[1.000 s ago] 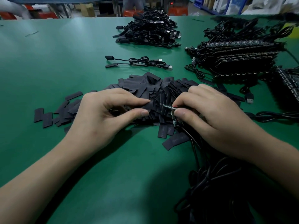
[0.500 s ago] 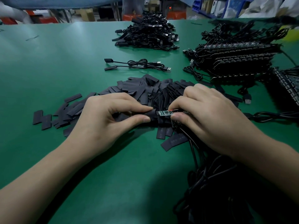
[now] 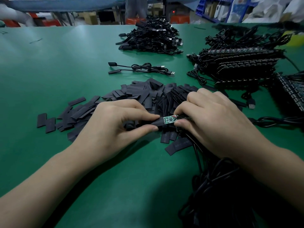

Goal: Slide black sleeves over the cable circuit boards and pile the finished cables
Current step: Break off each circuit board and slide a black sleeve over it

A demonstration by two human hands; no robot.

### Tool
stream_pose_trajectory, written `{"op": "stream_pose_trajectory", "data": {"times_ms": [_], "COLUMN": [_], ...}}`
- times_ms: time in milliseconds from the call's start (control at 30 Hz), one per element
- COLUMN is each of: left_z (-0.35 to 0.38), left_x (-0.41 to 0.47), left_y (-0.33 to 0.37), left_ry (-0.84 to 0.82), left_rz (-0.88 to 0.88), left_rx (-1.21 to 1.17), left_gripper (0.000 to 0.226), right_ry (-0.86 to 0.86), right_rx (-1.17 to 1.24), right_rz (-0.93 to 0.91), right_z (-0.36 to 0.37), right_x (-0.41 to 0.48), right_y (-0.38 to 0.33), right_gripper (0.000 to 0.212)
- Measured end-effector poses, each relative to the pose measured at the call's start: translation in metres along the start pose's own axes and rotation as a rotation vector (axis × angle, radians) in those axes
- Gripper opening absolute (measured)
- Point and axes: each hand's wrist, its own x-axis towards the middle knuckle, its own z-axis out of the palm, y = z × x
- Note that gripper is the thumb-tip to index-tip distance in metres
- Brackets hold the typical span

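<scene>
My left hand [image 3: 111, 127] pinches a flat black sleeve [image 3: 157, 123] between thumb and forefinger. My right hand [image 3: 212, 122] pinches a small green circuit board [image 3: 169, 120] with its cable, and the board's left end sits in the sleeve's mouth. Both hands hover over a heap of loose black sleeves [image 3: 141, 94]. Black cables [image 3: 218, 181] trail from under my right hand toward the near edge. A large pile of sleeved cables [image 3: 151, 38] lies far back. Two sleeved cables [image 3: 141, 69] lie apart in front of it.
Stacked black boards with cables [image 3: 243, 65] fill the right side of the green table [image 3: 49, 71]. More boards [image 3: 292, 89] lie at the far right edge. Loose USB plugs [image 3: 251, 104] rest near my right hand. Stools and shelves stand beyond the table.
The board has turned flat and level with the sleeve, and its end has gone into the sleeve's mouth. Both hands stay close together over the heap.
</scene>
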Motion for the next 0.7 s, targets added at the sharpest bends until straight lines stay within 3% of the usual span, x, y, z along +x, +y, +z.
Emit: {"op": "stream_pose_trajectory", "data": {"times_ms": [467,700], "left_z": [0.0002,0.0029], "left_x": [-0.0011,-0.0005], "left_y": [0.0040,0.0086], "left_ry": [-0.039,0.019], "left_rz": [-0.011,-0.053], "left_rx": [0.073,0.055], "left_gripper": [0.025,0.023], "right_ry": [0.013,0.026], "right_rx": [-0.017,0.001], "right_rz": [-0.024,-0.034], "right_z": [-0.0015,-0.0014], "right_x": [-0.0017,-0.0007], "right_y": [0.0009,-0.0016], "right_gripper": [0.037,0.041]}}
